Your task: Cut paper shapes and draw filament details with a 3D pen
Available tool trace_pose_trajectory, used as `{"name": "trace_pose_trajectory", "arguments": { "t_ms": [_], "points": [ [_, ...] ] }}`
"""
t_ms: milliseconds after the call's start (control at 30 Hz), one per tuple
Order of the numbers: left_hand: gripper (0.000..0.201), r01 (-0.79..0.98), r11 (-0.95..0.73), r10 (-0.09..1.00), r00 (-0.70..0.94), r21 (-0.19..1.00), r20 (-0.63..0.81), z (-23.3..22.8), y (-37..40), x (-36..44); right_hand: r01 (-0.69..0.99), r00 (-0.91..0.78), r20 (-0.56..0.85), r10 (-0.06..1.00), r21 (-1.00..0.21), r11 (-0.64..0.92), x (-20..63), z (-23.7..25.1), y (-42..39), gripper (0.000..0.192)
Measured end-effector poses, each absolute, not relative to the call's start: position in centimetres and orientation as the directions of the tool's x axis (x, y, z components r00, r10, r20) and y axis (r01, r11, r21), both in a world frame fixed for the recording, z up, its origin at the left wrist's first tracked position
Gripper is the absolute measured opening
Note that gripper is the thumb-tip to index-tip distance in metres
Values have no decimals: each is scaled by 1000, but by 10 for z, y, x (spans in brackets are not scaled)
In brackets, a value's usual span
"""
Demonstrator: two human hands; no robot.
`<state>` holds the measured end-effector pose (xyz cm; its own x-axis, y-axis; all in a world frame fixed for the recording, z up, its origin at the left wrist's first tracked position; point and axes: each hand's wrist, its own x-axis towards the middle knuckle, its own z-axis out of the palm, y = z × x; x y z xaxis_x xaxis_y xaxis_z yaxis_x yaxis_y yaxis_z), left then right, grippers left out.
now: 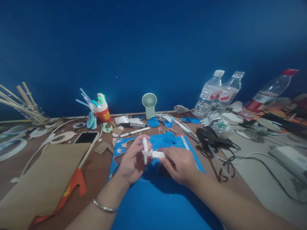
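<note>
My left hand [132, 162] grips a thin white piece [145, 146] seen nearly edge-on, its fingers curled around it. From the right, my right hand [179, 163] pinches a small white strip [158, 154] that points at that piece. The two white parts meet or overlap between my hands; whether they are joined I cannot tell. Both hands are above a blue mat [144, 210]. Blue cut-out pieces [168, 138] lie on the mat's far part, just beyond my fingers.
Cardboard [44, 177] lies at left, near a phone [87, 137]. Behind stand a red paper cup [103, 112] of pens and a small green fan [149, 103]. Plastic bottles [208, 94], a tangled black cable [228, 159] and a white power strip [293, 161] are at right.
</note>
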<state>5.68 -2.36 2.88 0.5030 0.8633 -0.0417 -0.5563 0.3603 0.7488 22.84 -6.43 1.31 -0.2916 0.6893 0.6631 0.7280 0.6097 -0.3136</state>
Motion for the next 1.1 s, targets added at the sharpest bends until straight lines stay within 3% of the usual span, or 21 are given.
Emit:
{"name": "trace_pose_trajectory", "arguments": {
  "t_ms": [1100],
  "points": [
    [17,-566,354,857,514,745,-17,26,-22,57,733,-301,652,696,-308,606,227,14,-63,26]
  ]
}}
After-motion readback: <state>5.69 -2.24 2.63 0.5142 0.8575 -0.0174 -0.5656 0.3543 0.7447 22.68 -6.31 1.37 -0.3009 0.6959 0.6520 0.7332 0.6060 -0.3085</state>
